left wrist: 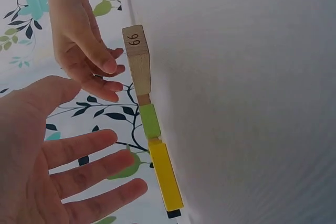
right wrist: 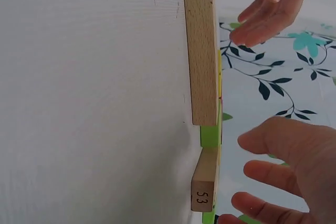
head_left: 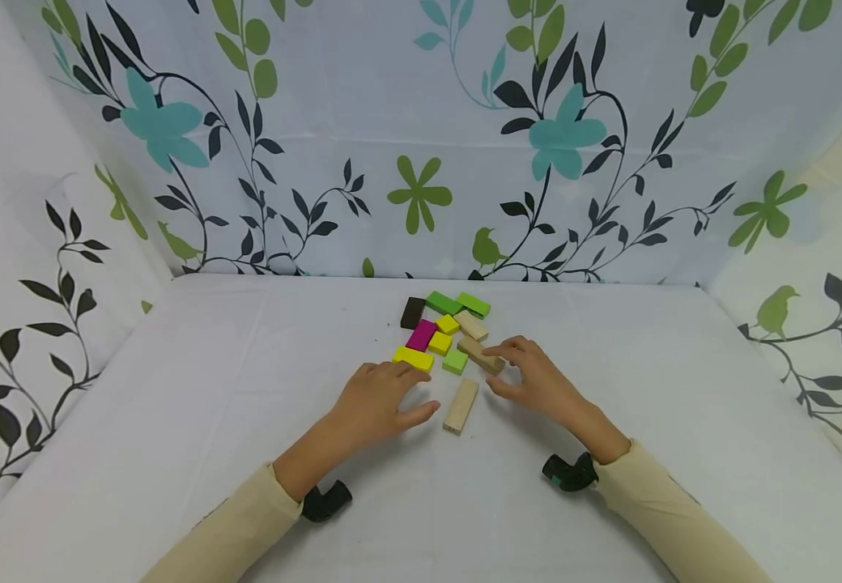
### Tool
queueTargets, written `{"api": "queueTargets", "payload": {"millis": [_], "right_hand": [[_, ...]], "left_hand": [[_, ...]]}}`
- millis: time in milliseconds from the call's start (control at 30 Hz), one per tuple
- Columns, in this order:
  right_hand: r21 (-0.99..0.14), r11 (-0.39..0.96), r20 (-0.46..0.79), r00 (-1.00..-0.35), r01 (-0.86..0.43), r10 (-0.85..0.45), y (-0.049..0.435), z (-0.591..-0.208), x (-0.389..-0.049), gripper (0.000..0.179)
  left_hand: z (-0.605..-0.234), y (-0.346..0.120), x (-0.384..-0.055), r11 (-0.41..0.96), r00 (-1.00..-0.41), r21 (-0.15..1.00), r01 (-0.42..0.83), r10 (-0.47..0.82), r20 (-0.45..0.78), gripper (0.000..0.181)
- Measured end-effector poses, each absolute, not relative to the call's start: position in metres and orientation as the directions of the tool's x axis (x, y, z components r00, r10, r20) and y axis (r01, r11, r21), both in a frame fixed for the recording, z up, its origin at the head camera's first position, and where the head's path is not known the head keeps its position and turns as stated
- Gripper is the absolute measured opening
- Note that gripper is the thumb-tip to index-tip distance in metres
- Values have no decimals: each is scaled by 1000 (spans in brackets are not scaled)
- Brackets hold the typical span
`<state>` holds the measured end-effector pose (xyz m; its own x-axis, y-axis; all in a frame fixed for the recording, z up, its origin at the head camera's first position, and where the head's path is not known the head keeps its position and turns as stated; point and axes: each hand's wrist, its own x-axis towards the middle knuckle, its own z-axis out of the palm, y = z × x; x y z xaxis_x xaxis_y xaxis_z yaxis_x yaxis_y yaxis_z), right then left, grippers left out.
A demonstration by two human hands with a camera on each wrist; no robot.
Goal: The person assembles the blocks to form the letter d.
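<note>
Both hands hover apart from each other over a group of small wooden blocks, their fingers loosely spread. My left hand (head_left: 380,405) is beside the yellow block (head_left: 414,359), fingertips right at its near edge. A plain wooden block (head_left: 461,406) lies between the two hands, with "66" on its end in the left wrist view. My right hand (head_left: 533,380) is over the right end of another plain block (head_left: 474,350), marked "53" in the right wrist view. In that view the right thumb and fingers (right wrist: 268,174) stand apart with nothing between them.
Behind the hands lie a light green block (head_left: 455,361), a magenta block (head_left: 422,335), a dark brown block (head_left: 413,312), two small yellow blocks (head_left: 440,342), two green blocks (head_left: 444,303) and a pale block (head_left: 471,325). A white cloth (head_left: 246,348) covers the table; patterned cloth hangs behind.
</note>
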<state>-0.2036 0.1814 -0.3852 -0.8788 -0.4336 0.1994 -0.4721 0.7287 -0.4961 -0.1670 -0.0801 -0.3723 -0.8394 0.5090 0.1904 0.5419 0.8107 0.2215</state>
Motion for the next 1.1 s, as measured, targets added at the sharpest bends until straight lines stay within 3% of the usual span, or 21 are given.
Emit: {"api": "queueTargets", "payload": {"millis": [167, 567, 1100], "right_hand": [[-545, 698, 204, -881, -464, -427, 181, -390, -207, 36], [-549, 691, 217, -879, -470, -425, 182, -394, -216, 28], [-561, 695, 169, -884, -450, -436, 179, -392, -216, 19]], "left_hand": [[-376, -79, -168, 752, -798, 269, 602, 581, 162, 36], [-384, -74, -168, 672, -697, 206, 711, 713, 78, 34], [-386, -68, -161, 628, -646, 257, 735, 763, -17, 47]]}}
